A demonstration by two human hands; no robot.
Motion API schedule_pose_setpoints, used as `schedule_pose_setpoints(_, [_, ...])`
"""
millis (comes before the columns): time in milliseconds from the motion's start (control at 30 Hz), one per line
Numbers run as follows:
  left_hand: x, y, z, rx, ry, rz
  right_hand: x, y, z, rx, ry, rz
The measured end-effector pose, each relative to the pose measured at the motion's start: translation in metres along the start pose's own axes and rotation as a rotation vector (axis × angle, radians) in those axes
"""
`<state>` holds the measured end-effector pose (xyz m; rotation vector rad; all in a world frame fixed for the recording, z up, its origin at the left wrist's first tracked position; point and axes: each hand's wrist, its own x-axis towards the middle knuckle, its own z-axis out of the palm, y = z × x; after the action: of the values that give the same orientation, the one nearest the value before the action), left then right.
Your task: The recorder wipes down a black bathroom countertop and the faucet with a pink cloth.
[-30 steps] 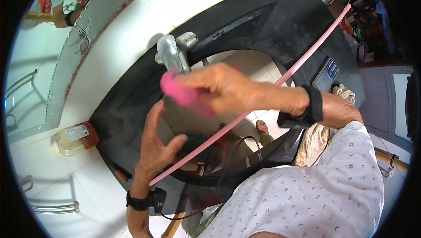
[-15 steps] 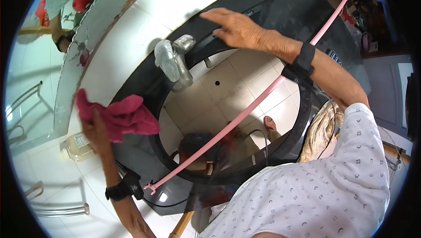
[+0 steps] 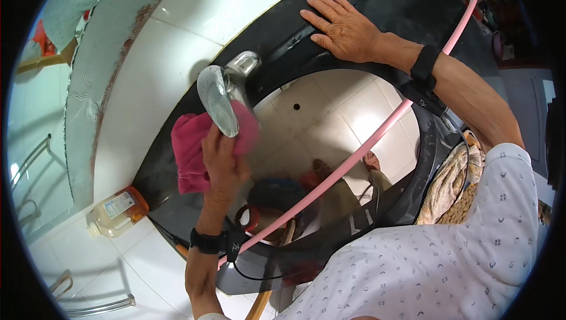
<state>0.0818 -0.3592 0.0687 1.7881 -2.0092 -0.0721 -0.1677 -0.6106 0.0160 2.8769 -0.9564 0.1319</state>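
A bunched magenta cloth is in my left hand, whose fingers are curled beneath the lever of the metal faucet. Part of the cloth is pressed around the faucet's lower end, and the faucet hides some of my fingertips. My right hand lies flat on the far part of the black countertop, fingers spread, holding nothing. Below it, the countertop has a large oval opening through which the tiled floor shows.
A pink pole slants across the opening, passing under my right wrist. A bottle with a white label lies at the left edge. A patterned cloth hangs at the right. A mirror stands at the far left.
My left hand has carried the magenta cloth rightward to the faucet. My right hand has come down flat on the countertop, a little farther right.
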Motion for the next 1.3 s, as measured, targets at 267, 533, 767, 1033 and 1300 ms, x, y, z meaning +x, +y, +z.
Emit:
schedule_pose_setpoints(267, [0.04, 0.004, -0.008, -0.066, -0.116, 0.078, 0.0, -0.006, -0.005, -0.057, 0.079, 0.02])
schedule_pose_setpoints(533, [0.034, 0.002, -0.001, -0.004, -0.055, 0.166, 0.0, -0.002, 0.002, -0.041, 0.092, 0.029])
schedule_pose_setpoints(767, [0.019, -0.043, -0.015, 0.092, -0.021, 0.069, -0.002, -0.002, -0.003, 0.0, 0.093, 0.038])
schedule_pose_setpoints(1033, [0.081, -0.065, -0.046, -0.467, -0.081, -0.537, -0.003, -0.004, -0.007, 0.028, 0.049, 0.046])
schedule_pose_setpoints(1300, [0.098, -0.047, -0.041, 0.097, -0.085, -0.339, -0.004, 0.0, -0.006, 0.032, 0.055, 0.064])
